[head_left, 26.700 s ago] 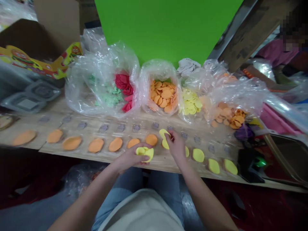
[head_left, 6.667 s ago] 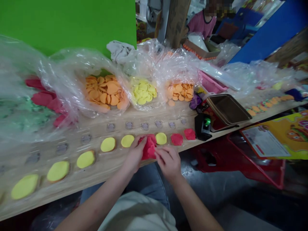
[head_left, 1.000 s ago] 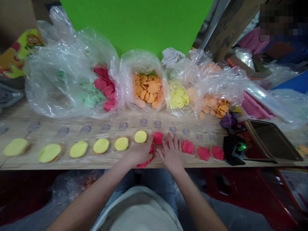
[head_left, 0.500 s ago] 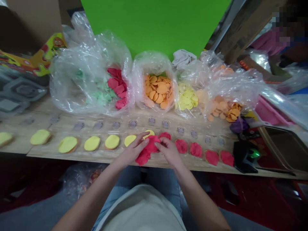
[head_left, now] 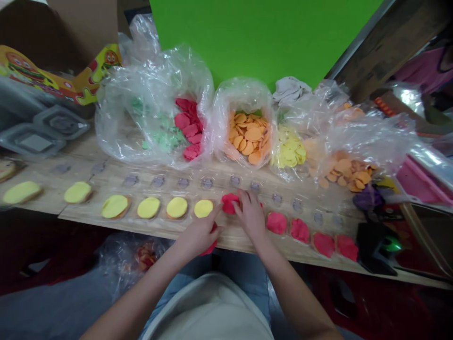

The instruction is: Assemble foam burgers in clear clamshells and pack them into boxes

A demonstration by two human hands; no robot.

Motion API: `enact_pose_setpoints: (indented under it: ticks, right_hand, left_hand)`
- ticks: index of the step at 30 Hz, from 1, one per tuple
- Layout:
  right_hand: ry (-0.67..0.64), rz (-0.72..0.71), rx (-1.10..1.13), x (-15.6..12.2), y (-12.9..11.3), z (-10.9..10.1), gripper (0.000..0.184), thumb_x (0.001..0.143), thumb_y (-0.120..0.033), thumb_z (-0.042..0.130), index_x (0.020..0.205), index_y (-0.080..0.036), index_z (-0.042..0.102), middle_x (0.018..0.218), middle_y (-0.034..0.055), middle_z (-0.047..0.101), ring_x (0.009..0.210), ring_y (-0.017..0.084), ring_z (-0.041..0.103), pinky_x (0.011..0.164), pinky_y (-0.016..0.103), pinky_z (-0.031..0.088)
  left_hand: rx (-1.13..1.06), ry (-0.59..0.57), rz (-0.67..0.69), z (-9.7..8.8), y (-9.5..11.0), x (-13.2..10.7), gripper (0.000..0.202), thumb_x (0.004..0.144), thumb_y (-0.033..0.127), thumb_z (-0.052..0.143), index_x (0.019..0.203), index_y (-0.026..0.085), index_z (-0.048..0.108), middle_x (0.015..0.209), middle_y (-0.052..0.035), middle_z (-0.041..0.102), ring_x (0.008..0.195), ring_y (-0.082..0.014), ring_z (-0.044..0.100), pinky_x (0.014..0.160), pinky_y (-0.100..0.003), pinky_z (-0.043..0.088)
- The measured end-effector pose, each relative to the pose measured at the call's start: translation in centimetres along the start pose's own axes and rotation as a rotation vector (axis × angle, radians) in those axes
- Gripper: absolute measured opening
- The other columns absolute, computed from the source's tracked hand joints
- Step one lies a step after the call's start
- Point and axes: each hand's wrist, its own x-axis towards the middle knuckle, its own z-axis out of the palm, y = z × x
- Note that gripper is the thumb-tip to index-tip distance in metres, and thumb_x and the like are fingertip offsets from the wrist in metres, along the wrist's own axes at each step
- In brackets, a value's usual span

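Observation:
A row of stacked discs lies along the wooden board. The left ones show yellow tops; the right ones carry red ruffled pieces. My left hand is closed round a bunch of red pieces at the board's near edge. My right hand rests on the row, its fingers touching a red piece laid on one stack.
Behind the row stand clear bags of green and red pieces, orange discs, yellow discs and more orange discs. A black device with a green light sits at right. Grey trays and a printed box lie at left.
My right hand has moved from the bunch onto the row and set a red piece on the stack beside the last yellow one. My left hand has dropped slightly with the bunch.

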Motion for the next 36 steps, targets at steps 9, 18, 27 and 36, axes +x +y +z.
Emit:
enact_pose_setpoints:
  ticks: [9,18,27,36]
  right_hand:
    - [-0.064,-0.041,-0.165,-4.7,-1.6,0.0,0.034,0.088,-0.032,0.044,0.120,-0.023,0.054,0.139,0.0087,0.036,0.131,0.032,0.020,0.102,0.050,0.025]
    - [0.067,0.000,0.126,-4.1,-1.1,-1.4,0.032,0.085,-0.025,0.047,0.115,-0.020,0.056,0.128,0.0114,0.048,0.124,0.028,0.036,0.100,0.050,0.030]
    - [-0.070,0.206,0.758,-2.0,-6.1,-0.2,0.033,0.078,-0.028,0.056,0.109,-0.019,0.057,0.100,0.0064,0.065,0.086,0.019,0.061,0.076,0.033,0.050]
    - [0.194,-0.042,0.457,-2.0,-7.2,-0.8,0.011,0.081,-0.025,0.054,0.085,-0.020,0.062,0.095,0.0061,0.061,0.094,0.020,0.054,0.085,0.038,0.044]
  left_hand:
    - [0.263,-0.111,0.038,0.7,1.1,1.4,0.069,0.082,0.025,0.037,0.142,0.010,0.009,0.097,-0.0218,0.065,0.081,-0.0300,0.064,0.066,-0.033,0.043]
    - [-0.250,-0.026,0.040,-0.6,1.0,-0.3,0.060,0.077,0.022,0.047,0.135,0.020,0.034,0.110,-0.0126,0.062,0.099,-0.0251,0.058,0.085,-0.036,0.043]
    - [-1.413,0.114,-0.095,-2.1,0.7,-2.6,0.065,0.073,0.010,0.051,0.134,0.022,0.034,0.124,-0.0091,0.054,0.103,-0.0153,0.057,0.089,-0.028,0.045]
    - [-1.717,0.034,-0.342,-1.9,-2.6,-2.5,0.023,0.083,0.015,0.052,0.105,0.013,0.059,0.098,-0.0064,0.066,0.075,-0.0076,0.063,0.070,-0.016,0.052]
